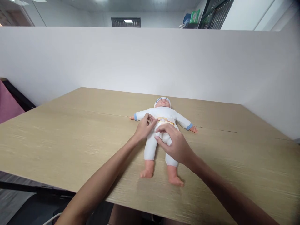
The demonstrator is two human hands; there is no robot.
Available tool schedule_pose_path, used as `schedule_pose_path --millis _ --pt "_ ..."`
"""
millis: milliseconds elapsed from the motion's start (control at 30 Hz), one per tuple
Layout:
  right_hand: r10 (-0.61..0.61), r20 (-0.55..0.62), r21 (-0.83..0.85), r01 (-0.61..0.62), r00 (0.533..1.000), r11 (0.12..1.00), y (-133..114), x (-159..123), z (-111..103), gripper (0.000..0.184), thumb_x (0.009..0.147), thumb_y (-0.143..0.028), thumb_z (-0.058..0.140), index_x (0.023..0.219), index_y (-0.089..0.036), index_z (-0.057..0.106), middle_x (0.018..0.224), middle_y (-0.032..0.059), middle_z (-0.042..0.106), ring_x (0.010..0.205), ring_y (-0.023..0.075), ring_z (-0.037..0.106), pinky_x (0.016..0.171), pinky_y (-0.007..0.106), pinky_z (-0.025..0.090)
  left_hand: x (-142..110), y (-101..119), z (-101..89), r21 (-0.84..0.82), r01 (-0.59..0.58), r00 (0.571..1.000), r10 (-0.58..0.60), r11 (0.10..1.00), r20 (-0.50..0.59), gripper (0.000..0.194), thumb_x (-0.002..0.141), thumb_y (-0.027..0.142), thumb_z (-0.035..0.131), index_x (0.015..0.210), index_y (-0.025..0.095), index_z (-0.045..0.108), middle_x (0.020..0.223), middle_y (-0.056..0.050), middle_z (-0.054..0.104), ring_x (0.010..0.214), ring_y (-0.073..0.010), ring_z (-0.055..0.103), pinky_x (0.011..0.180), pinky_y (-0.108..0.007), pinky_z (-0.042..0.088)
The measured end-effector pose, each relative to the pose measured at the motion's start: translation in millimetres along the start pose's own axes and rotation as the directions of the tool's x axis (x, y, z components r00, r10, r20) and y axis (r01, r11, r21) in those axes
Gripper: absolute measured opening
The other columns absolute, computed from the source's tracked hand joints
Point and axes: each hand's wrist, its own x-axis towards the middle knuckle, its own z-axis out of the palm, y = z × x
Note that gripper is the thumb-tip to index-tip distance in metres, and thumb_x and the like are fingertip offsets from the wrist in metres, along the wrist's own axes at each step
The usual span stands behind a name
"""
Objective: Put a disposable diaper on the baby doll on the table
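Note:
A baby doll (164, 114) lies on its back on the wooden table (70, 134), head toward the far wall, arms spread, bare feet toward me. It wears a white suit with blue cuffs and a white cap. My left hand (144, 127) pinches the white cloth at the doll's waist on its left side in view. My right hand (174, 142) rests on the doll's hips, fingers curled and gripping the cloth there. A yellow patterned band shows at the doll's belly between my hands.
A white partition wall (150, 59) runs behind the table and along its right side. A dark frame with pink fabric (8, 104) stands at the far left. The table's near edge is close to my body.

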Motion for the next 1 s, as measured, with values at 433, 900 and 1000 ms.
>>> schedule_pose_path --millis 433,900,1000 --pt "0.398 0.068 -0.084 -0.392 0.915 0.916 37.7 -58.8 1.7 0.013 0.104 -0.035 0.061 0.103 -0.023 0.066 0.086 0.0018 0.073 0.072 0.0197 0.069 0.070 0.032 0.053 -80.0 20.6 -14.0 0.490 -0.170 0.939 -0.010 0.855 0.343 0.026 0.107 0.049 0.061 0.102 0.024 0.066 0.103 -0.002 0.076 0.100 -0.0267 0.061 0.093 -0.041 0.040" --pt "0.300 0.006 -0.355 -0.278 0.954 0.893 33.2 -66.4 22.8 0.015 0.106 -0.032 0.062 0.113 -0.021 0.069 0.108 0.0104 0.069 0.096 0.0307 0.068 0.079 0.043 0.054 -63.4 5.4 4.1 0.547 -0.130 0.970 -0.009 0.827 0.244 0.031 0.104 0.045 0.066 0.082 0.023 0.060 0.078 0.000 0.068 0.086 -0.0248 0.063 0.087 -0.040 0.038" --pt "0.308 0.005 -0.338 -0.288 0.952 0.896 32.2 -69.6 23.7 0.018 0.106 -0.031 0.061 0.121 -0.022 0.067 0.118 0.0121 0.069 0.104 0.0332 0.068 0.084 0.047 0.056 -65.1 4.3 2.9 0.509 -0.168 0.970 0.049 0.844 0.238 0.027 0.104 0.040 0.064 0.083 0.023 0.060 0.089 -0.002 0.071 0.093 -0.0248 0.064 0.089 -0.040 0.041"
